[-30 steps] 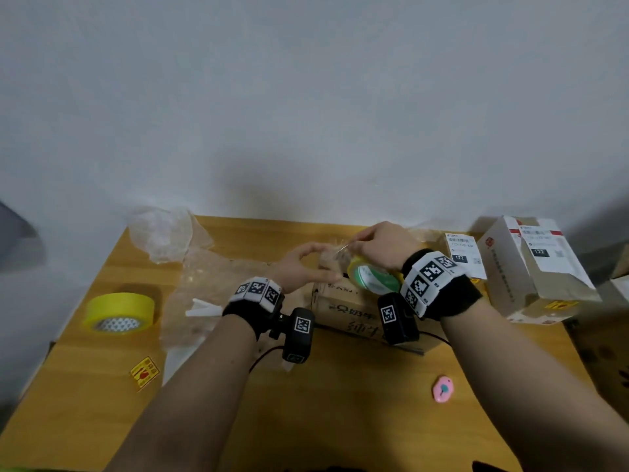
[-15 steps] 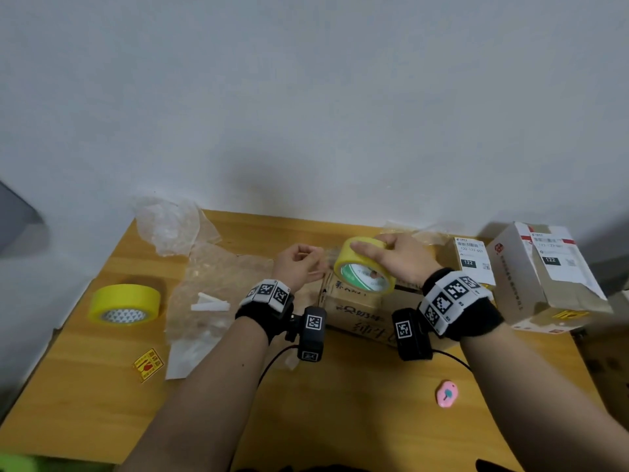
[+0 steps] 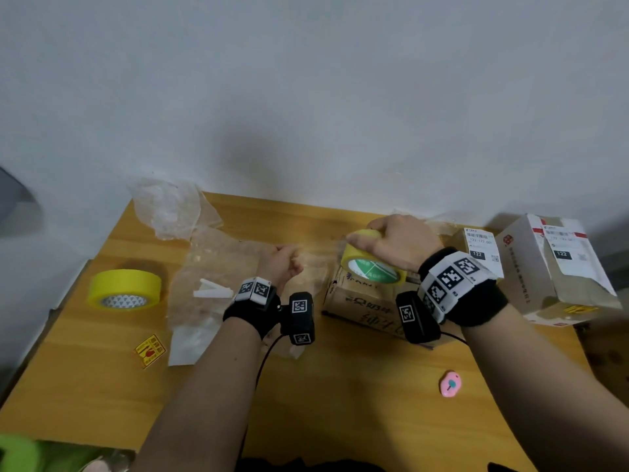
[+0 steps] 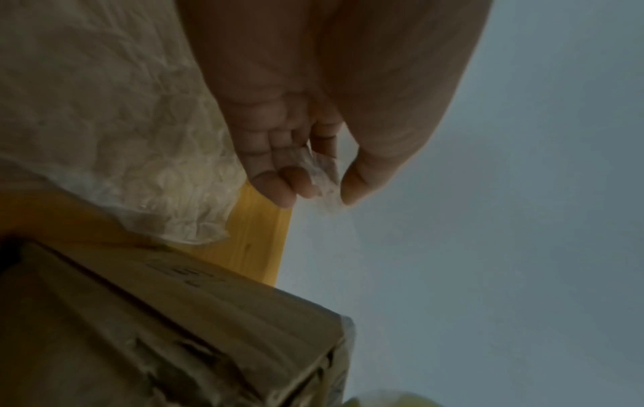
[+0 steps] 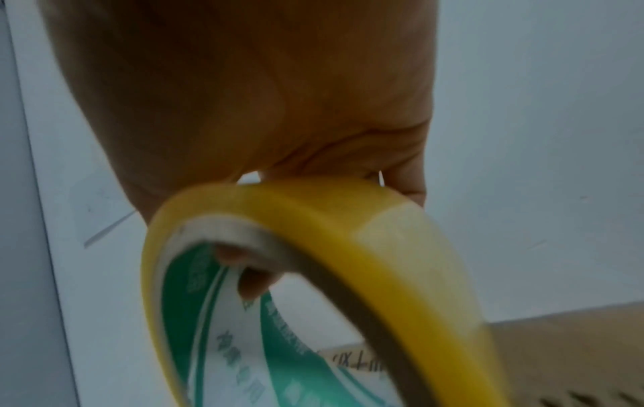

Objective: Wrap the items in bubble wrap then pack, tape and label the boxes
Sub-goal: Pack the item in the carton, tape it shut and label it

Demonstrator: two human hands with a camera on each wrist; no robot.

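My right hand (image 3: pixel 391 243) grips a yellow tape roll (image 3: pixel 371 264) with a green-and-white core, held just above a brown cardboard box (image 3: pixel 367 301). In the right wrist view the fingers curl through the tape roll (image 5: pixel 348 247) and over its rim. My left hand (image 3: pixel 284 264) is to the left of the roll, and between thumb and fingers it pinches the clear free tape end (image 4: pixel 322 176). A clear strip of tape (image 3: pixel 320 257) stretches between the two hands. The box (image 4: pixel 156 330) lies below the left hand (image 4: pixel 313 176).
Bubble wrap (image 3: pixel 211 267) with a white piece on it lies left of the box on the wooden table (image 3: pixel 340 386). A second yellow tape roll (image 3: pixel 124 289) and a yellow sticker (image 3: pixel 149 349) are at left. Two labelled boxes (image 3: pixel 551 267) stand at right, a pink cutter (image 3: pixel 451 383) nearer me.
My left hand has pulled away to the left with the tape end, drawing a strip off the roll. The right hand turned the roll upright and holds it over the box.
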